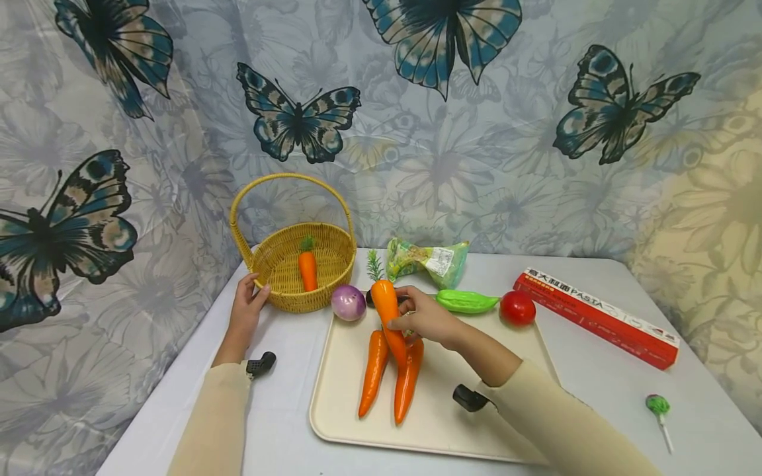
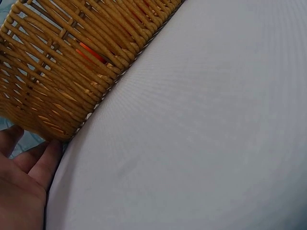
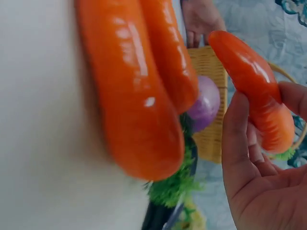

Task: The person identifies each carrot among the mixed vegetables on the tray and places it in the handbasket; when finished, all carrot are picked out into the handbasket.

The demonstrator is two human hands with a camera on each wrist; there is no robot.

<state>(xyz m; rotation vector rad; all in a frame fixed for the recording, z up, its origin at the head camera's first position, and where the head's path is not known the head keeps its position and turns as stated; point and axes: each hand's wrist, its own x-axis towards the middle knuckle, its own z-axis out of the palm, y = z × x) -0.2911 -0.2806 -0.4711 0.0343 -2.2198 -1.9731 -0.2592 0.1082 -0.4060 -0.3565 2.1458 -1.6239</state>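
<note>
My right hand [image 1: 425, 317] pinches an orange carrot [image 1: 385, 301] between thumb and fingers, raised over the beige tray [image 1: 464, 430]. Green leaves stick out at its thick end. Beneath it, two more carrots [image 1: 373, 373] lie side by side on the tray; in the right wrist view they fill the foreground. My left hand [image 1: 245, 307] touches the left side of a yellow wicker basket [image 1: 303, 301], its fingers fairly straight against the weave in the left wrist view. Inside the basket lies a smaller carrot [image 1: 307, 270] with a green top.
A purple onion [image 1: 348, 303] sits between basket and tray. Along the tray's far edge are a dark item [image 3: 160, 215], partly hidden, a green bumpy vegetable [image 1: 467, 301] and a tomato [image 1: 518, 309]. A green packet [image 1: 425, 261], red pasta box [image 1: 595, 317] and lollipop [image 1: 658, 405] lie around.
</note>
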